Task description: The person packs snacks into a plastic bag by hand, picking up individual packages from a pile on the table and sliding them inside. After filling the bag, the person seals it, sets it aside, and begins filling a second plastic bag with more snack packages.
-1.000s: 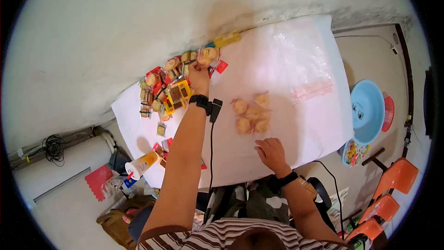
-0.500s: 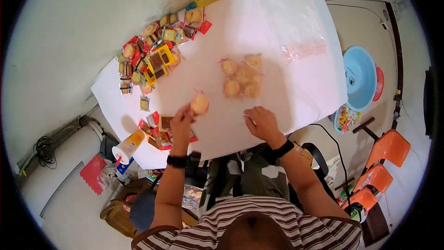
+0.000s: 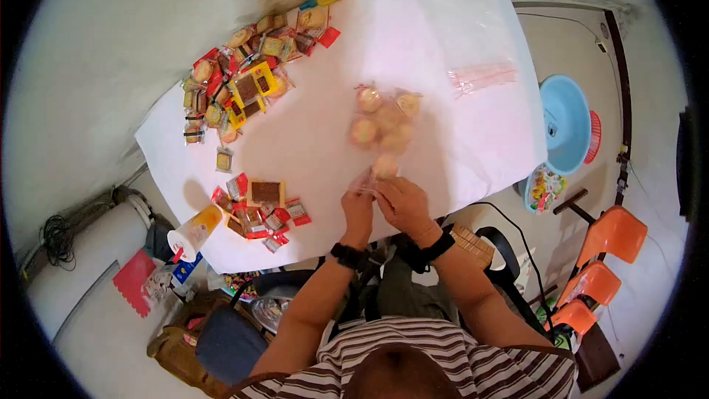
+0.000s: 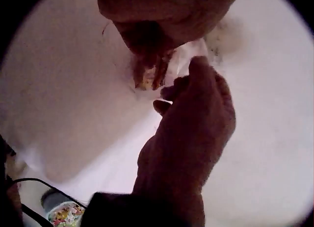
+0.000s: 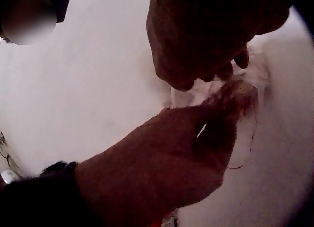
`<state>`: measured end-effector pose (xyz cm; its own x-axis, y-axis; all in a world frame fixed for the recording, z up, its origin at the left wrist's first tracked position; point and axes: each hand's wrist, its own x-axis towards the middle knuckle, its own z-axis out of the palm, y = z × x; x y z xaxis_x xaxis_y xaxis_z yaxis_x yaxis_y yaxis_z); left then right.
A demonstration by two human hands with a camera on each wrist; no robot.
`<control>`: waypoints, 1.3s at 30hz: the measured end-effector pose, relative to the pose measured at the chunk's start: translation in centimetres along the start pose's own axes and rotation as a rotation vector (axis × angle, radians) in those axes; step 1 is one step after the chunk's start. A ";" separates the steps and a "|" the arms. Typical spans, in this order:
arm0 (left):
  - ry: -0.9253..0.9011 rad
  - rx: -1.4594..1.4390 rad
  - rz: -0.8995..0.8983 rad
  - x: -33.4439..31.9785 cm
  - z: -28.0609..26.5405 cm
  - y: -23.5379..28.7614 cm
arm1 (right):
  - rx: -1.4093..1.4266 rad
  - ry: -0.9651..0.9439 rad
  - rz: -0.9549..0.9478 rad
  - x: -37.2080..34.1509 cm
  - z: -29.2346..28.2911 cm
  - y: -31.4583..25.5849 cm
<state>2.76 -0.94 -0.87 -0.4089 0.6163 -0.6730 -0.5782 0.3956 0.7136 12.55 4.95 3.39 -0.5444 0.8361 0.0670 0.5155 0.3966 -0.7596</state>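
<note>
Only the head view takes in the pale wall [image 3: 125, 37] and the whole white-covered table [image 3: 325, 125] against it, with orange chairs [image 3: 624, 235] and a blue basin [image 3: 565, 124] beyond the table on the person's right. Clear plastic [image 3: 469, 29] lies on the table's far right part, a heap of packaged snacks [image 3: 240, 77] far left, and a smaller cluster of snacks [image 3: 258, 210] nearer the person, beside a drink cup [image 3: 196, 233]. Near the front edge the left hand [image 3: 357, 218] and right hand [image 3: 405, 207] meet, fingers curled, both holding a wrapped pastry [image 3: 385, 166], just short of a group of wrapped pastries [image 3: 382, 120]. The right wrist view shows the left thumb and a finger pinching its wrapper closely; the left wrist view shows the right hand's bent fingers at that wrapper, dim and partly hidden.
</note>
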 end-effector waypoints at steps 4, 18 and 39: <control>-0.066 0.018 0.168 2.9 2.3 -0.7 | -0.002 0.016 0.015 -0.5 -0.1 -0.1; -0.470 0.834 -0.105 0.3 -3.4 4.0 | 0.024 -0.007 0.107 -0.6 -0.7 1.0; -0.171 1.534 1.144 24.2 4.6 18.1 | 0.151 -0.097 0.111 0.4 -1.0 1.7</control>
<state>-14.37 24.25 -3.38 0.0323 0.9915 0.1263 0.9393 -0.0734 0.3352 13.89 6.32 2.76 -0.5548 0.8282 -0.0794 0.4748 0.2368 -0.8476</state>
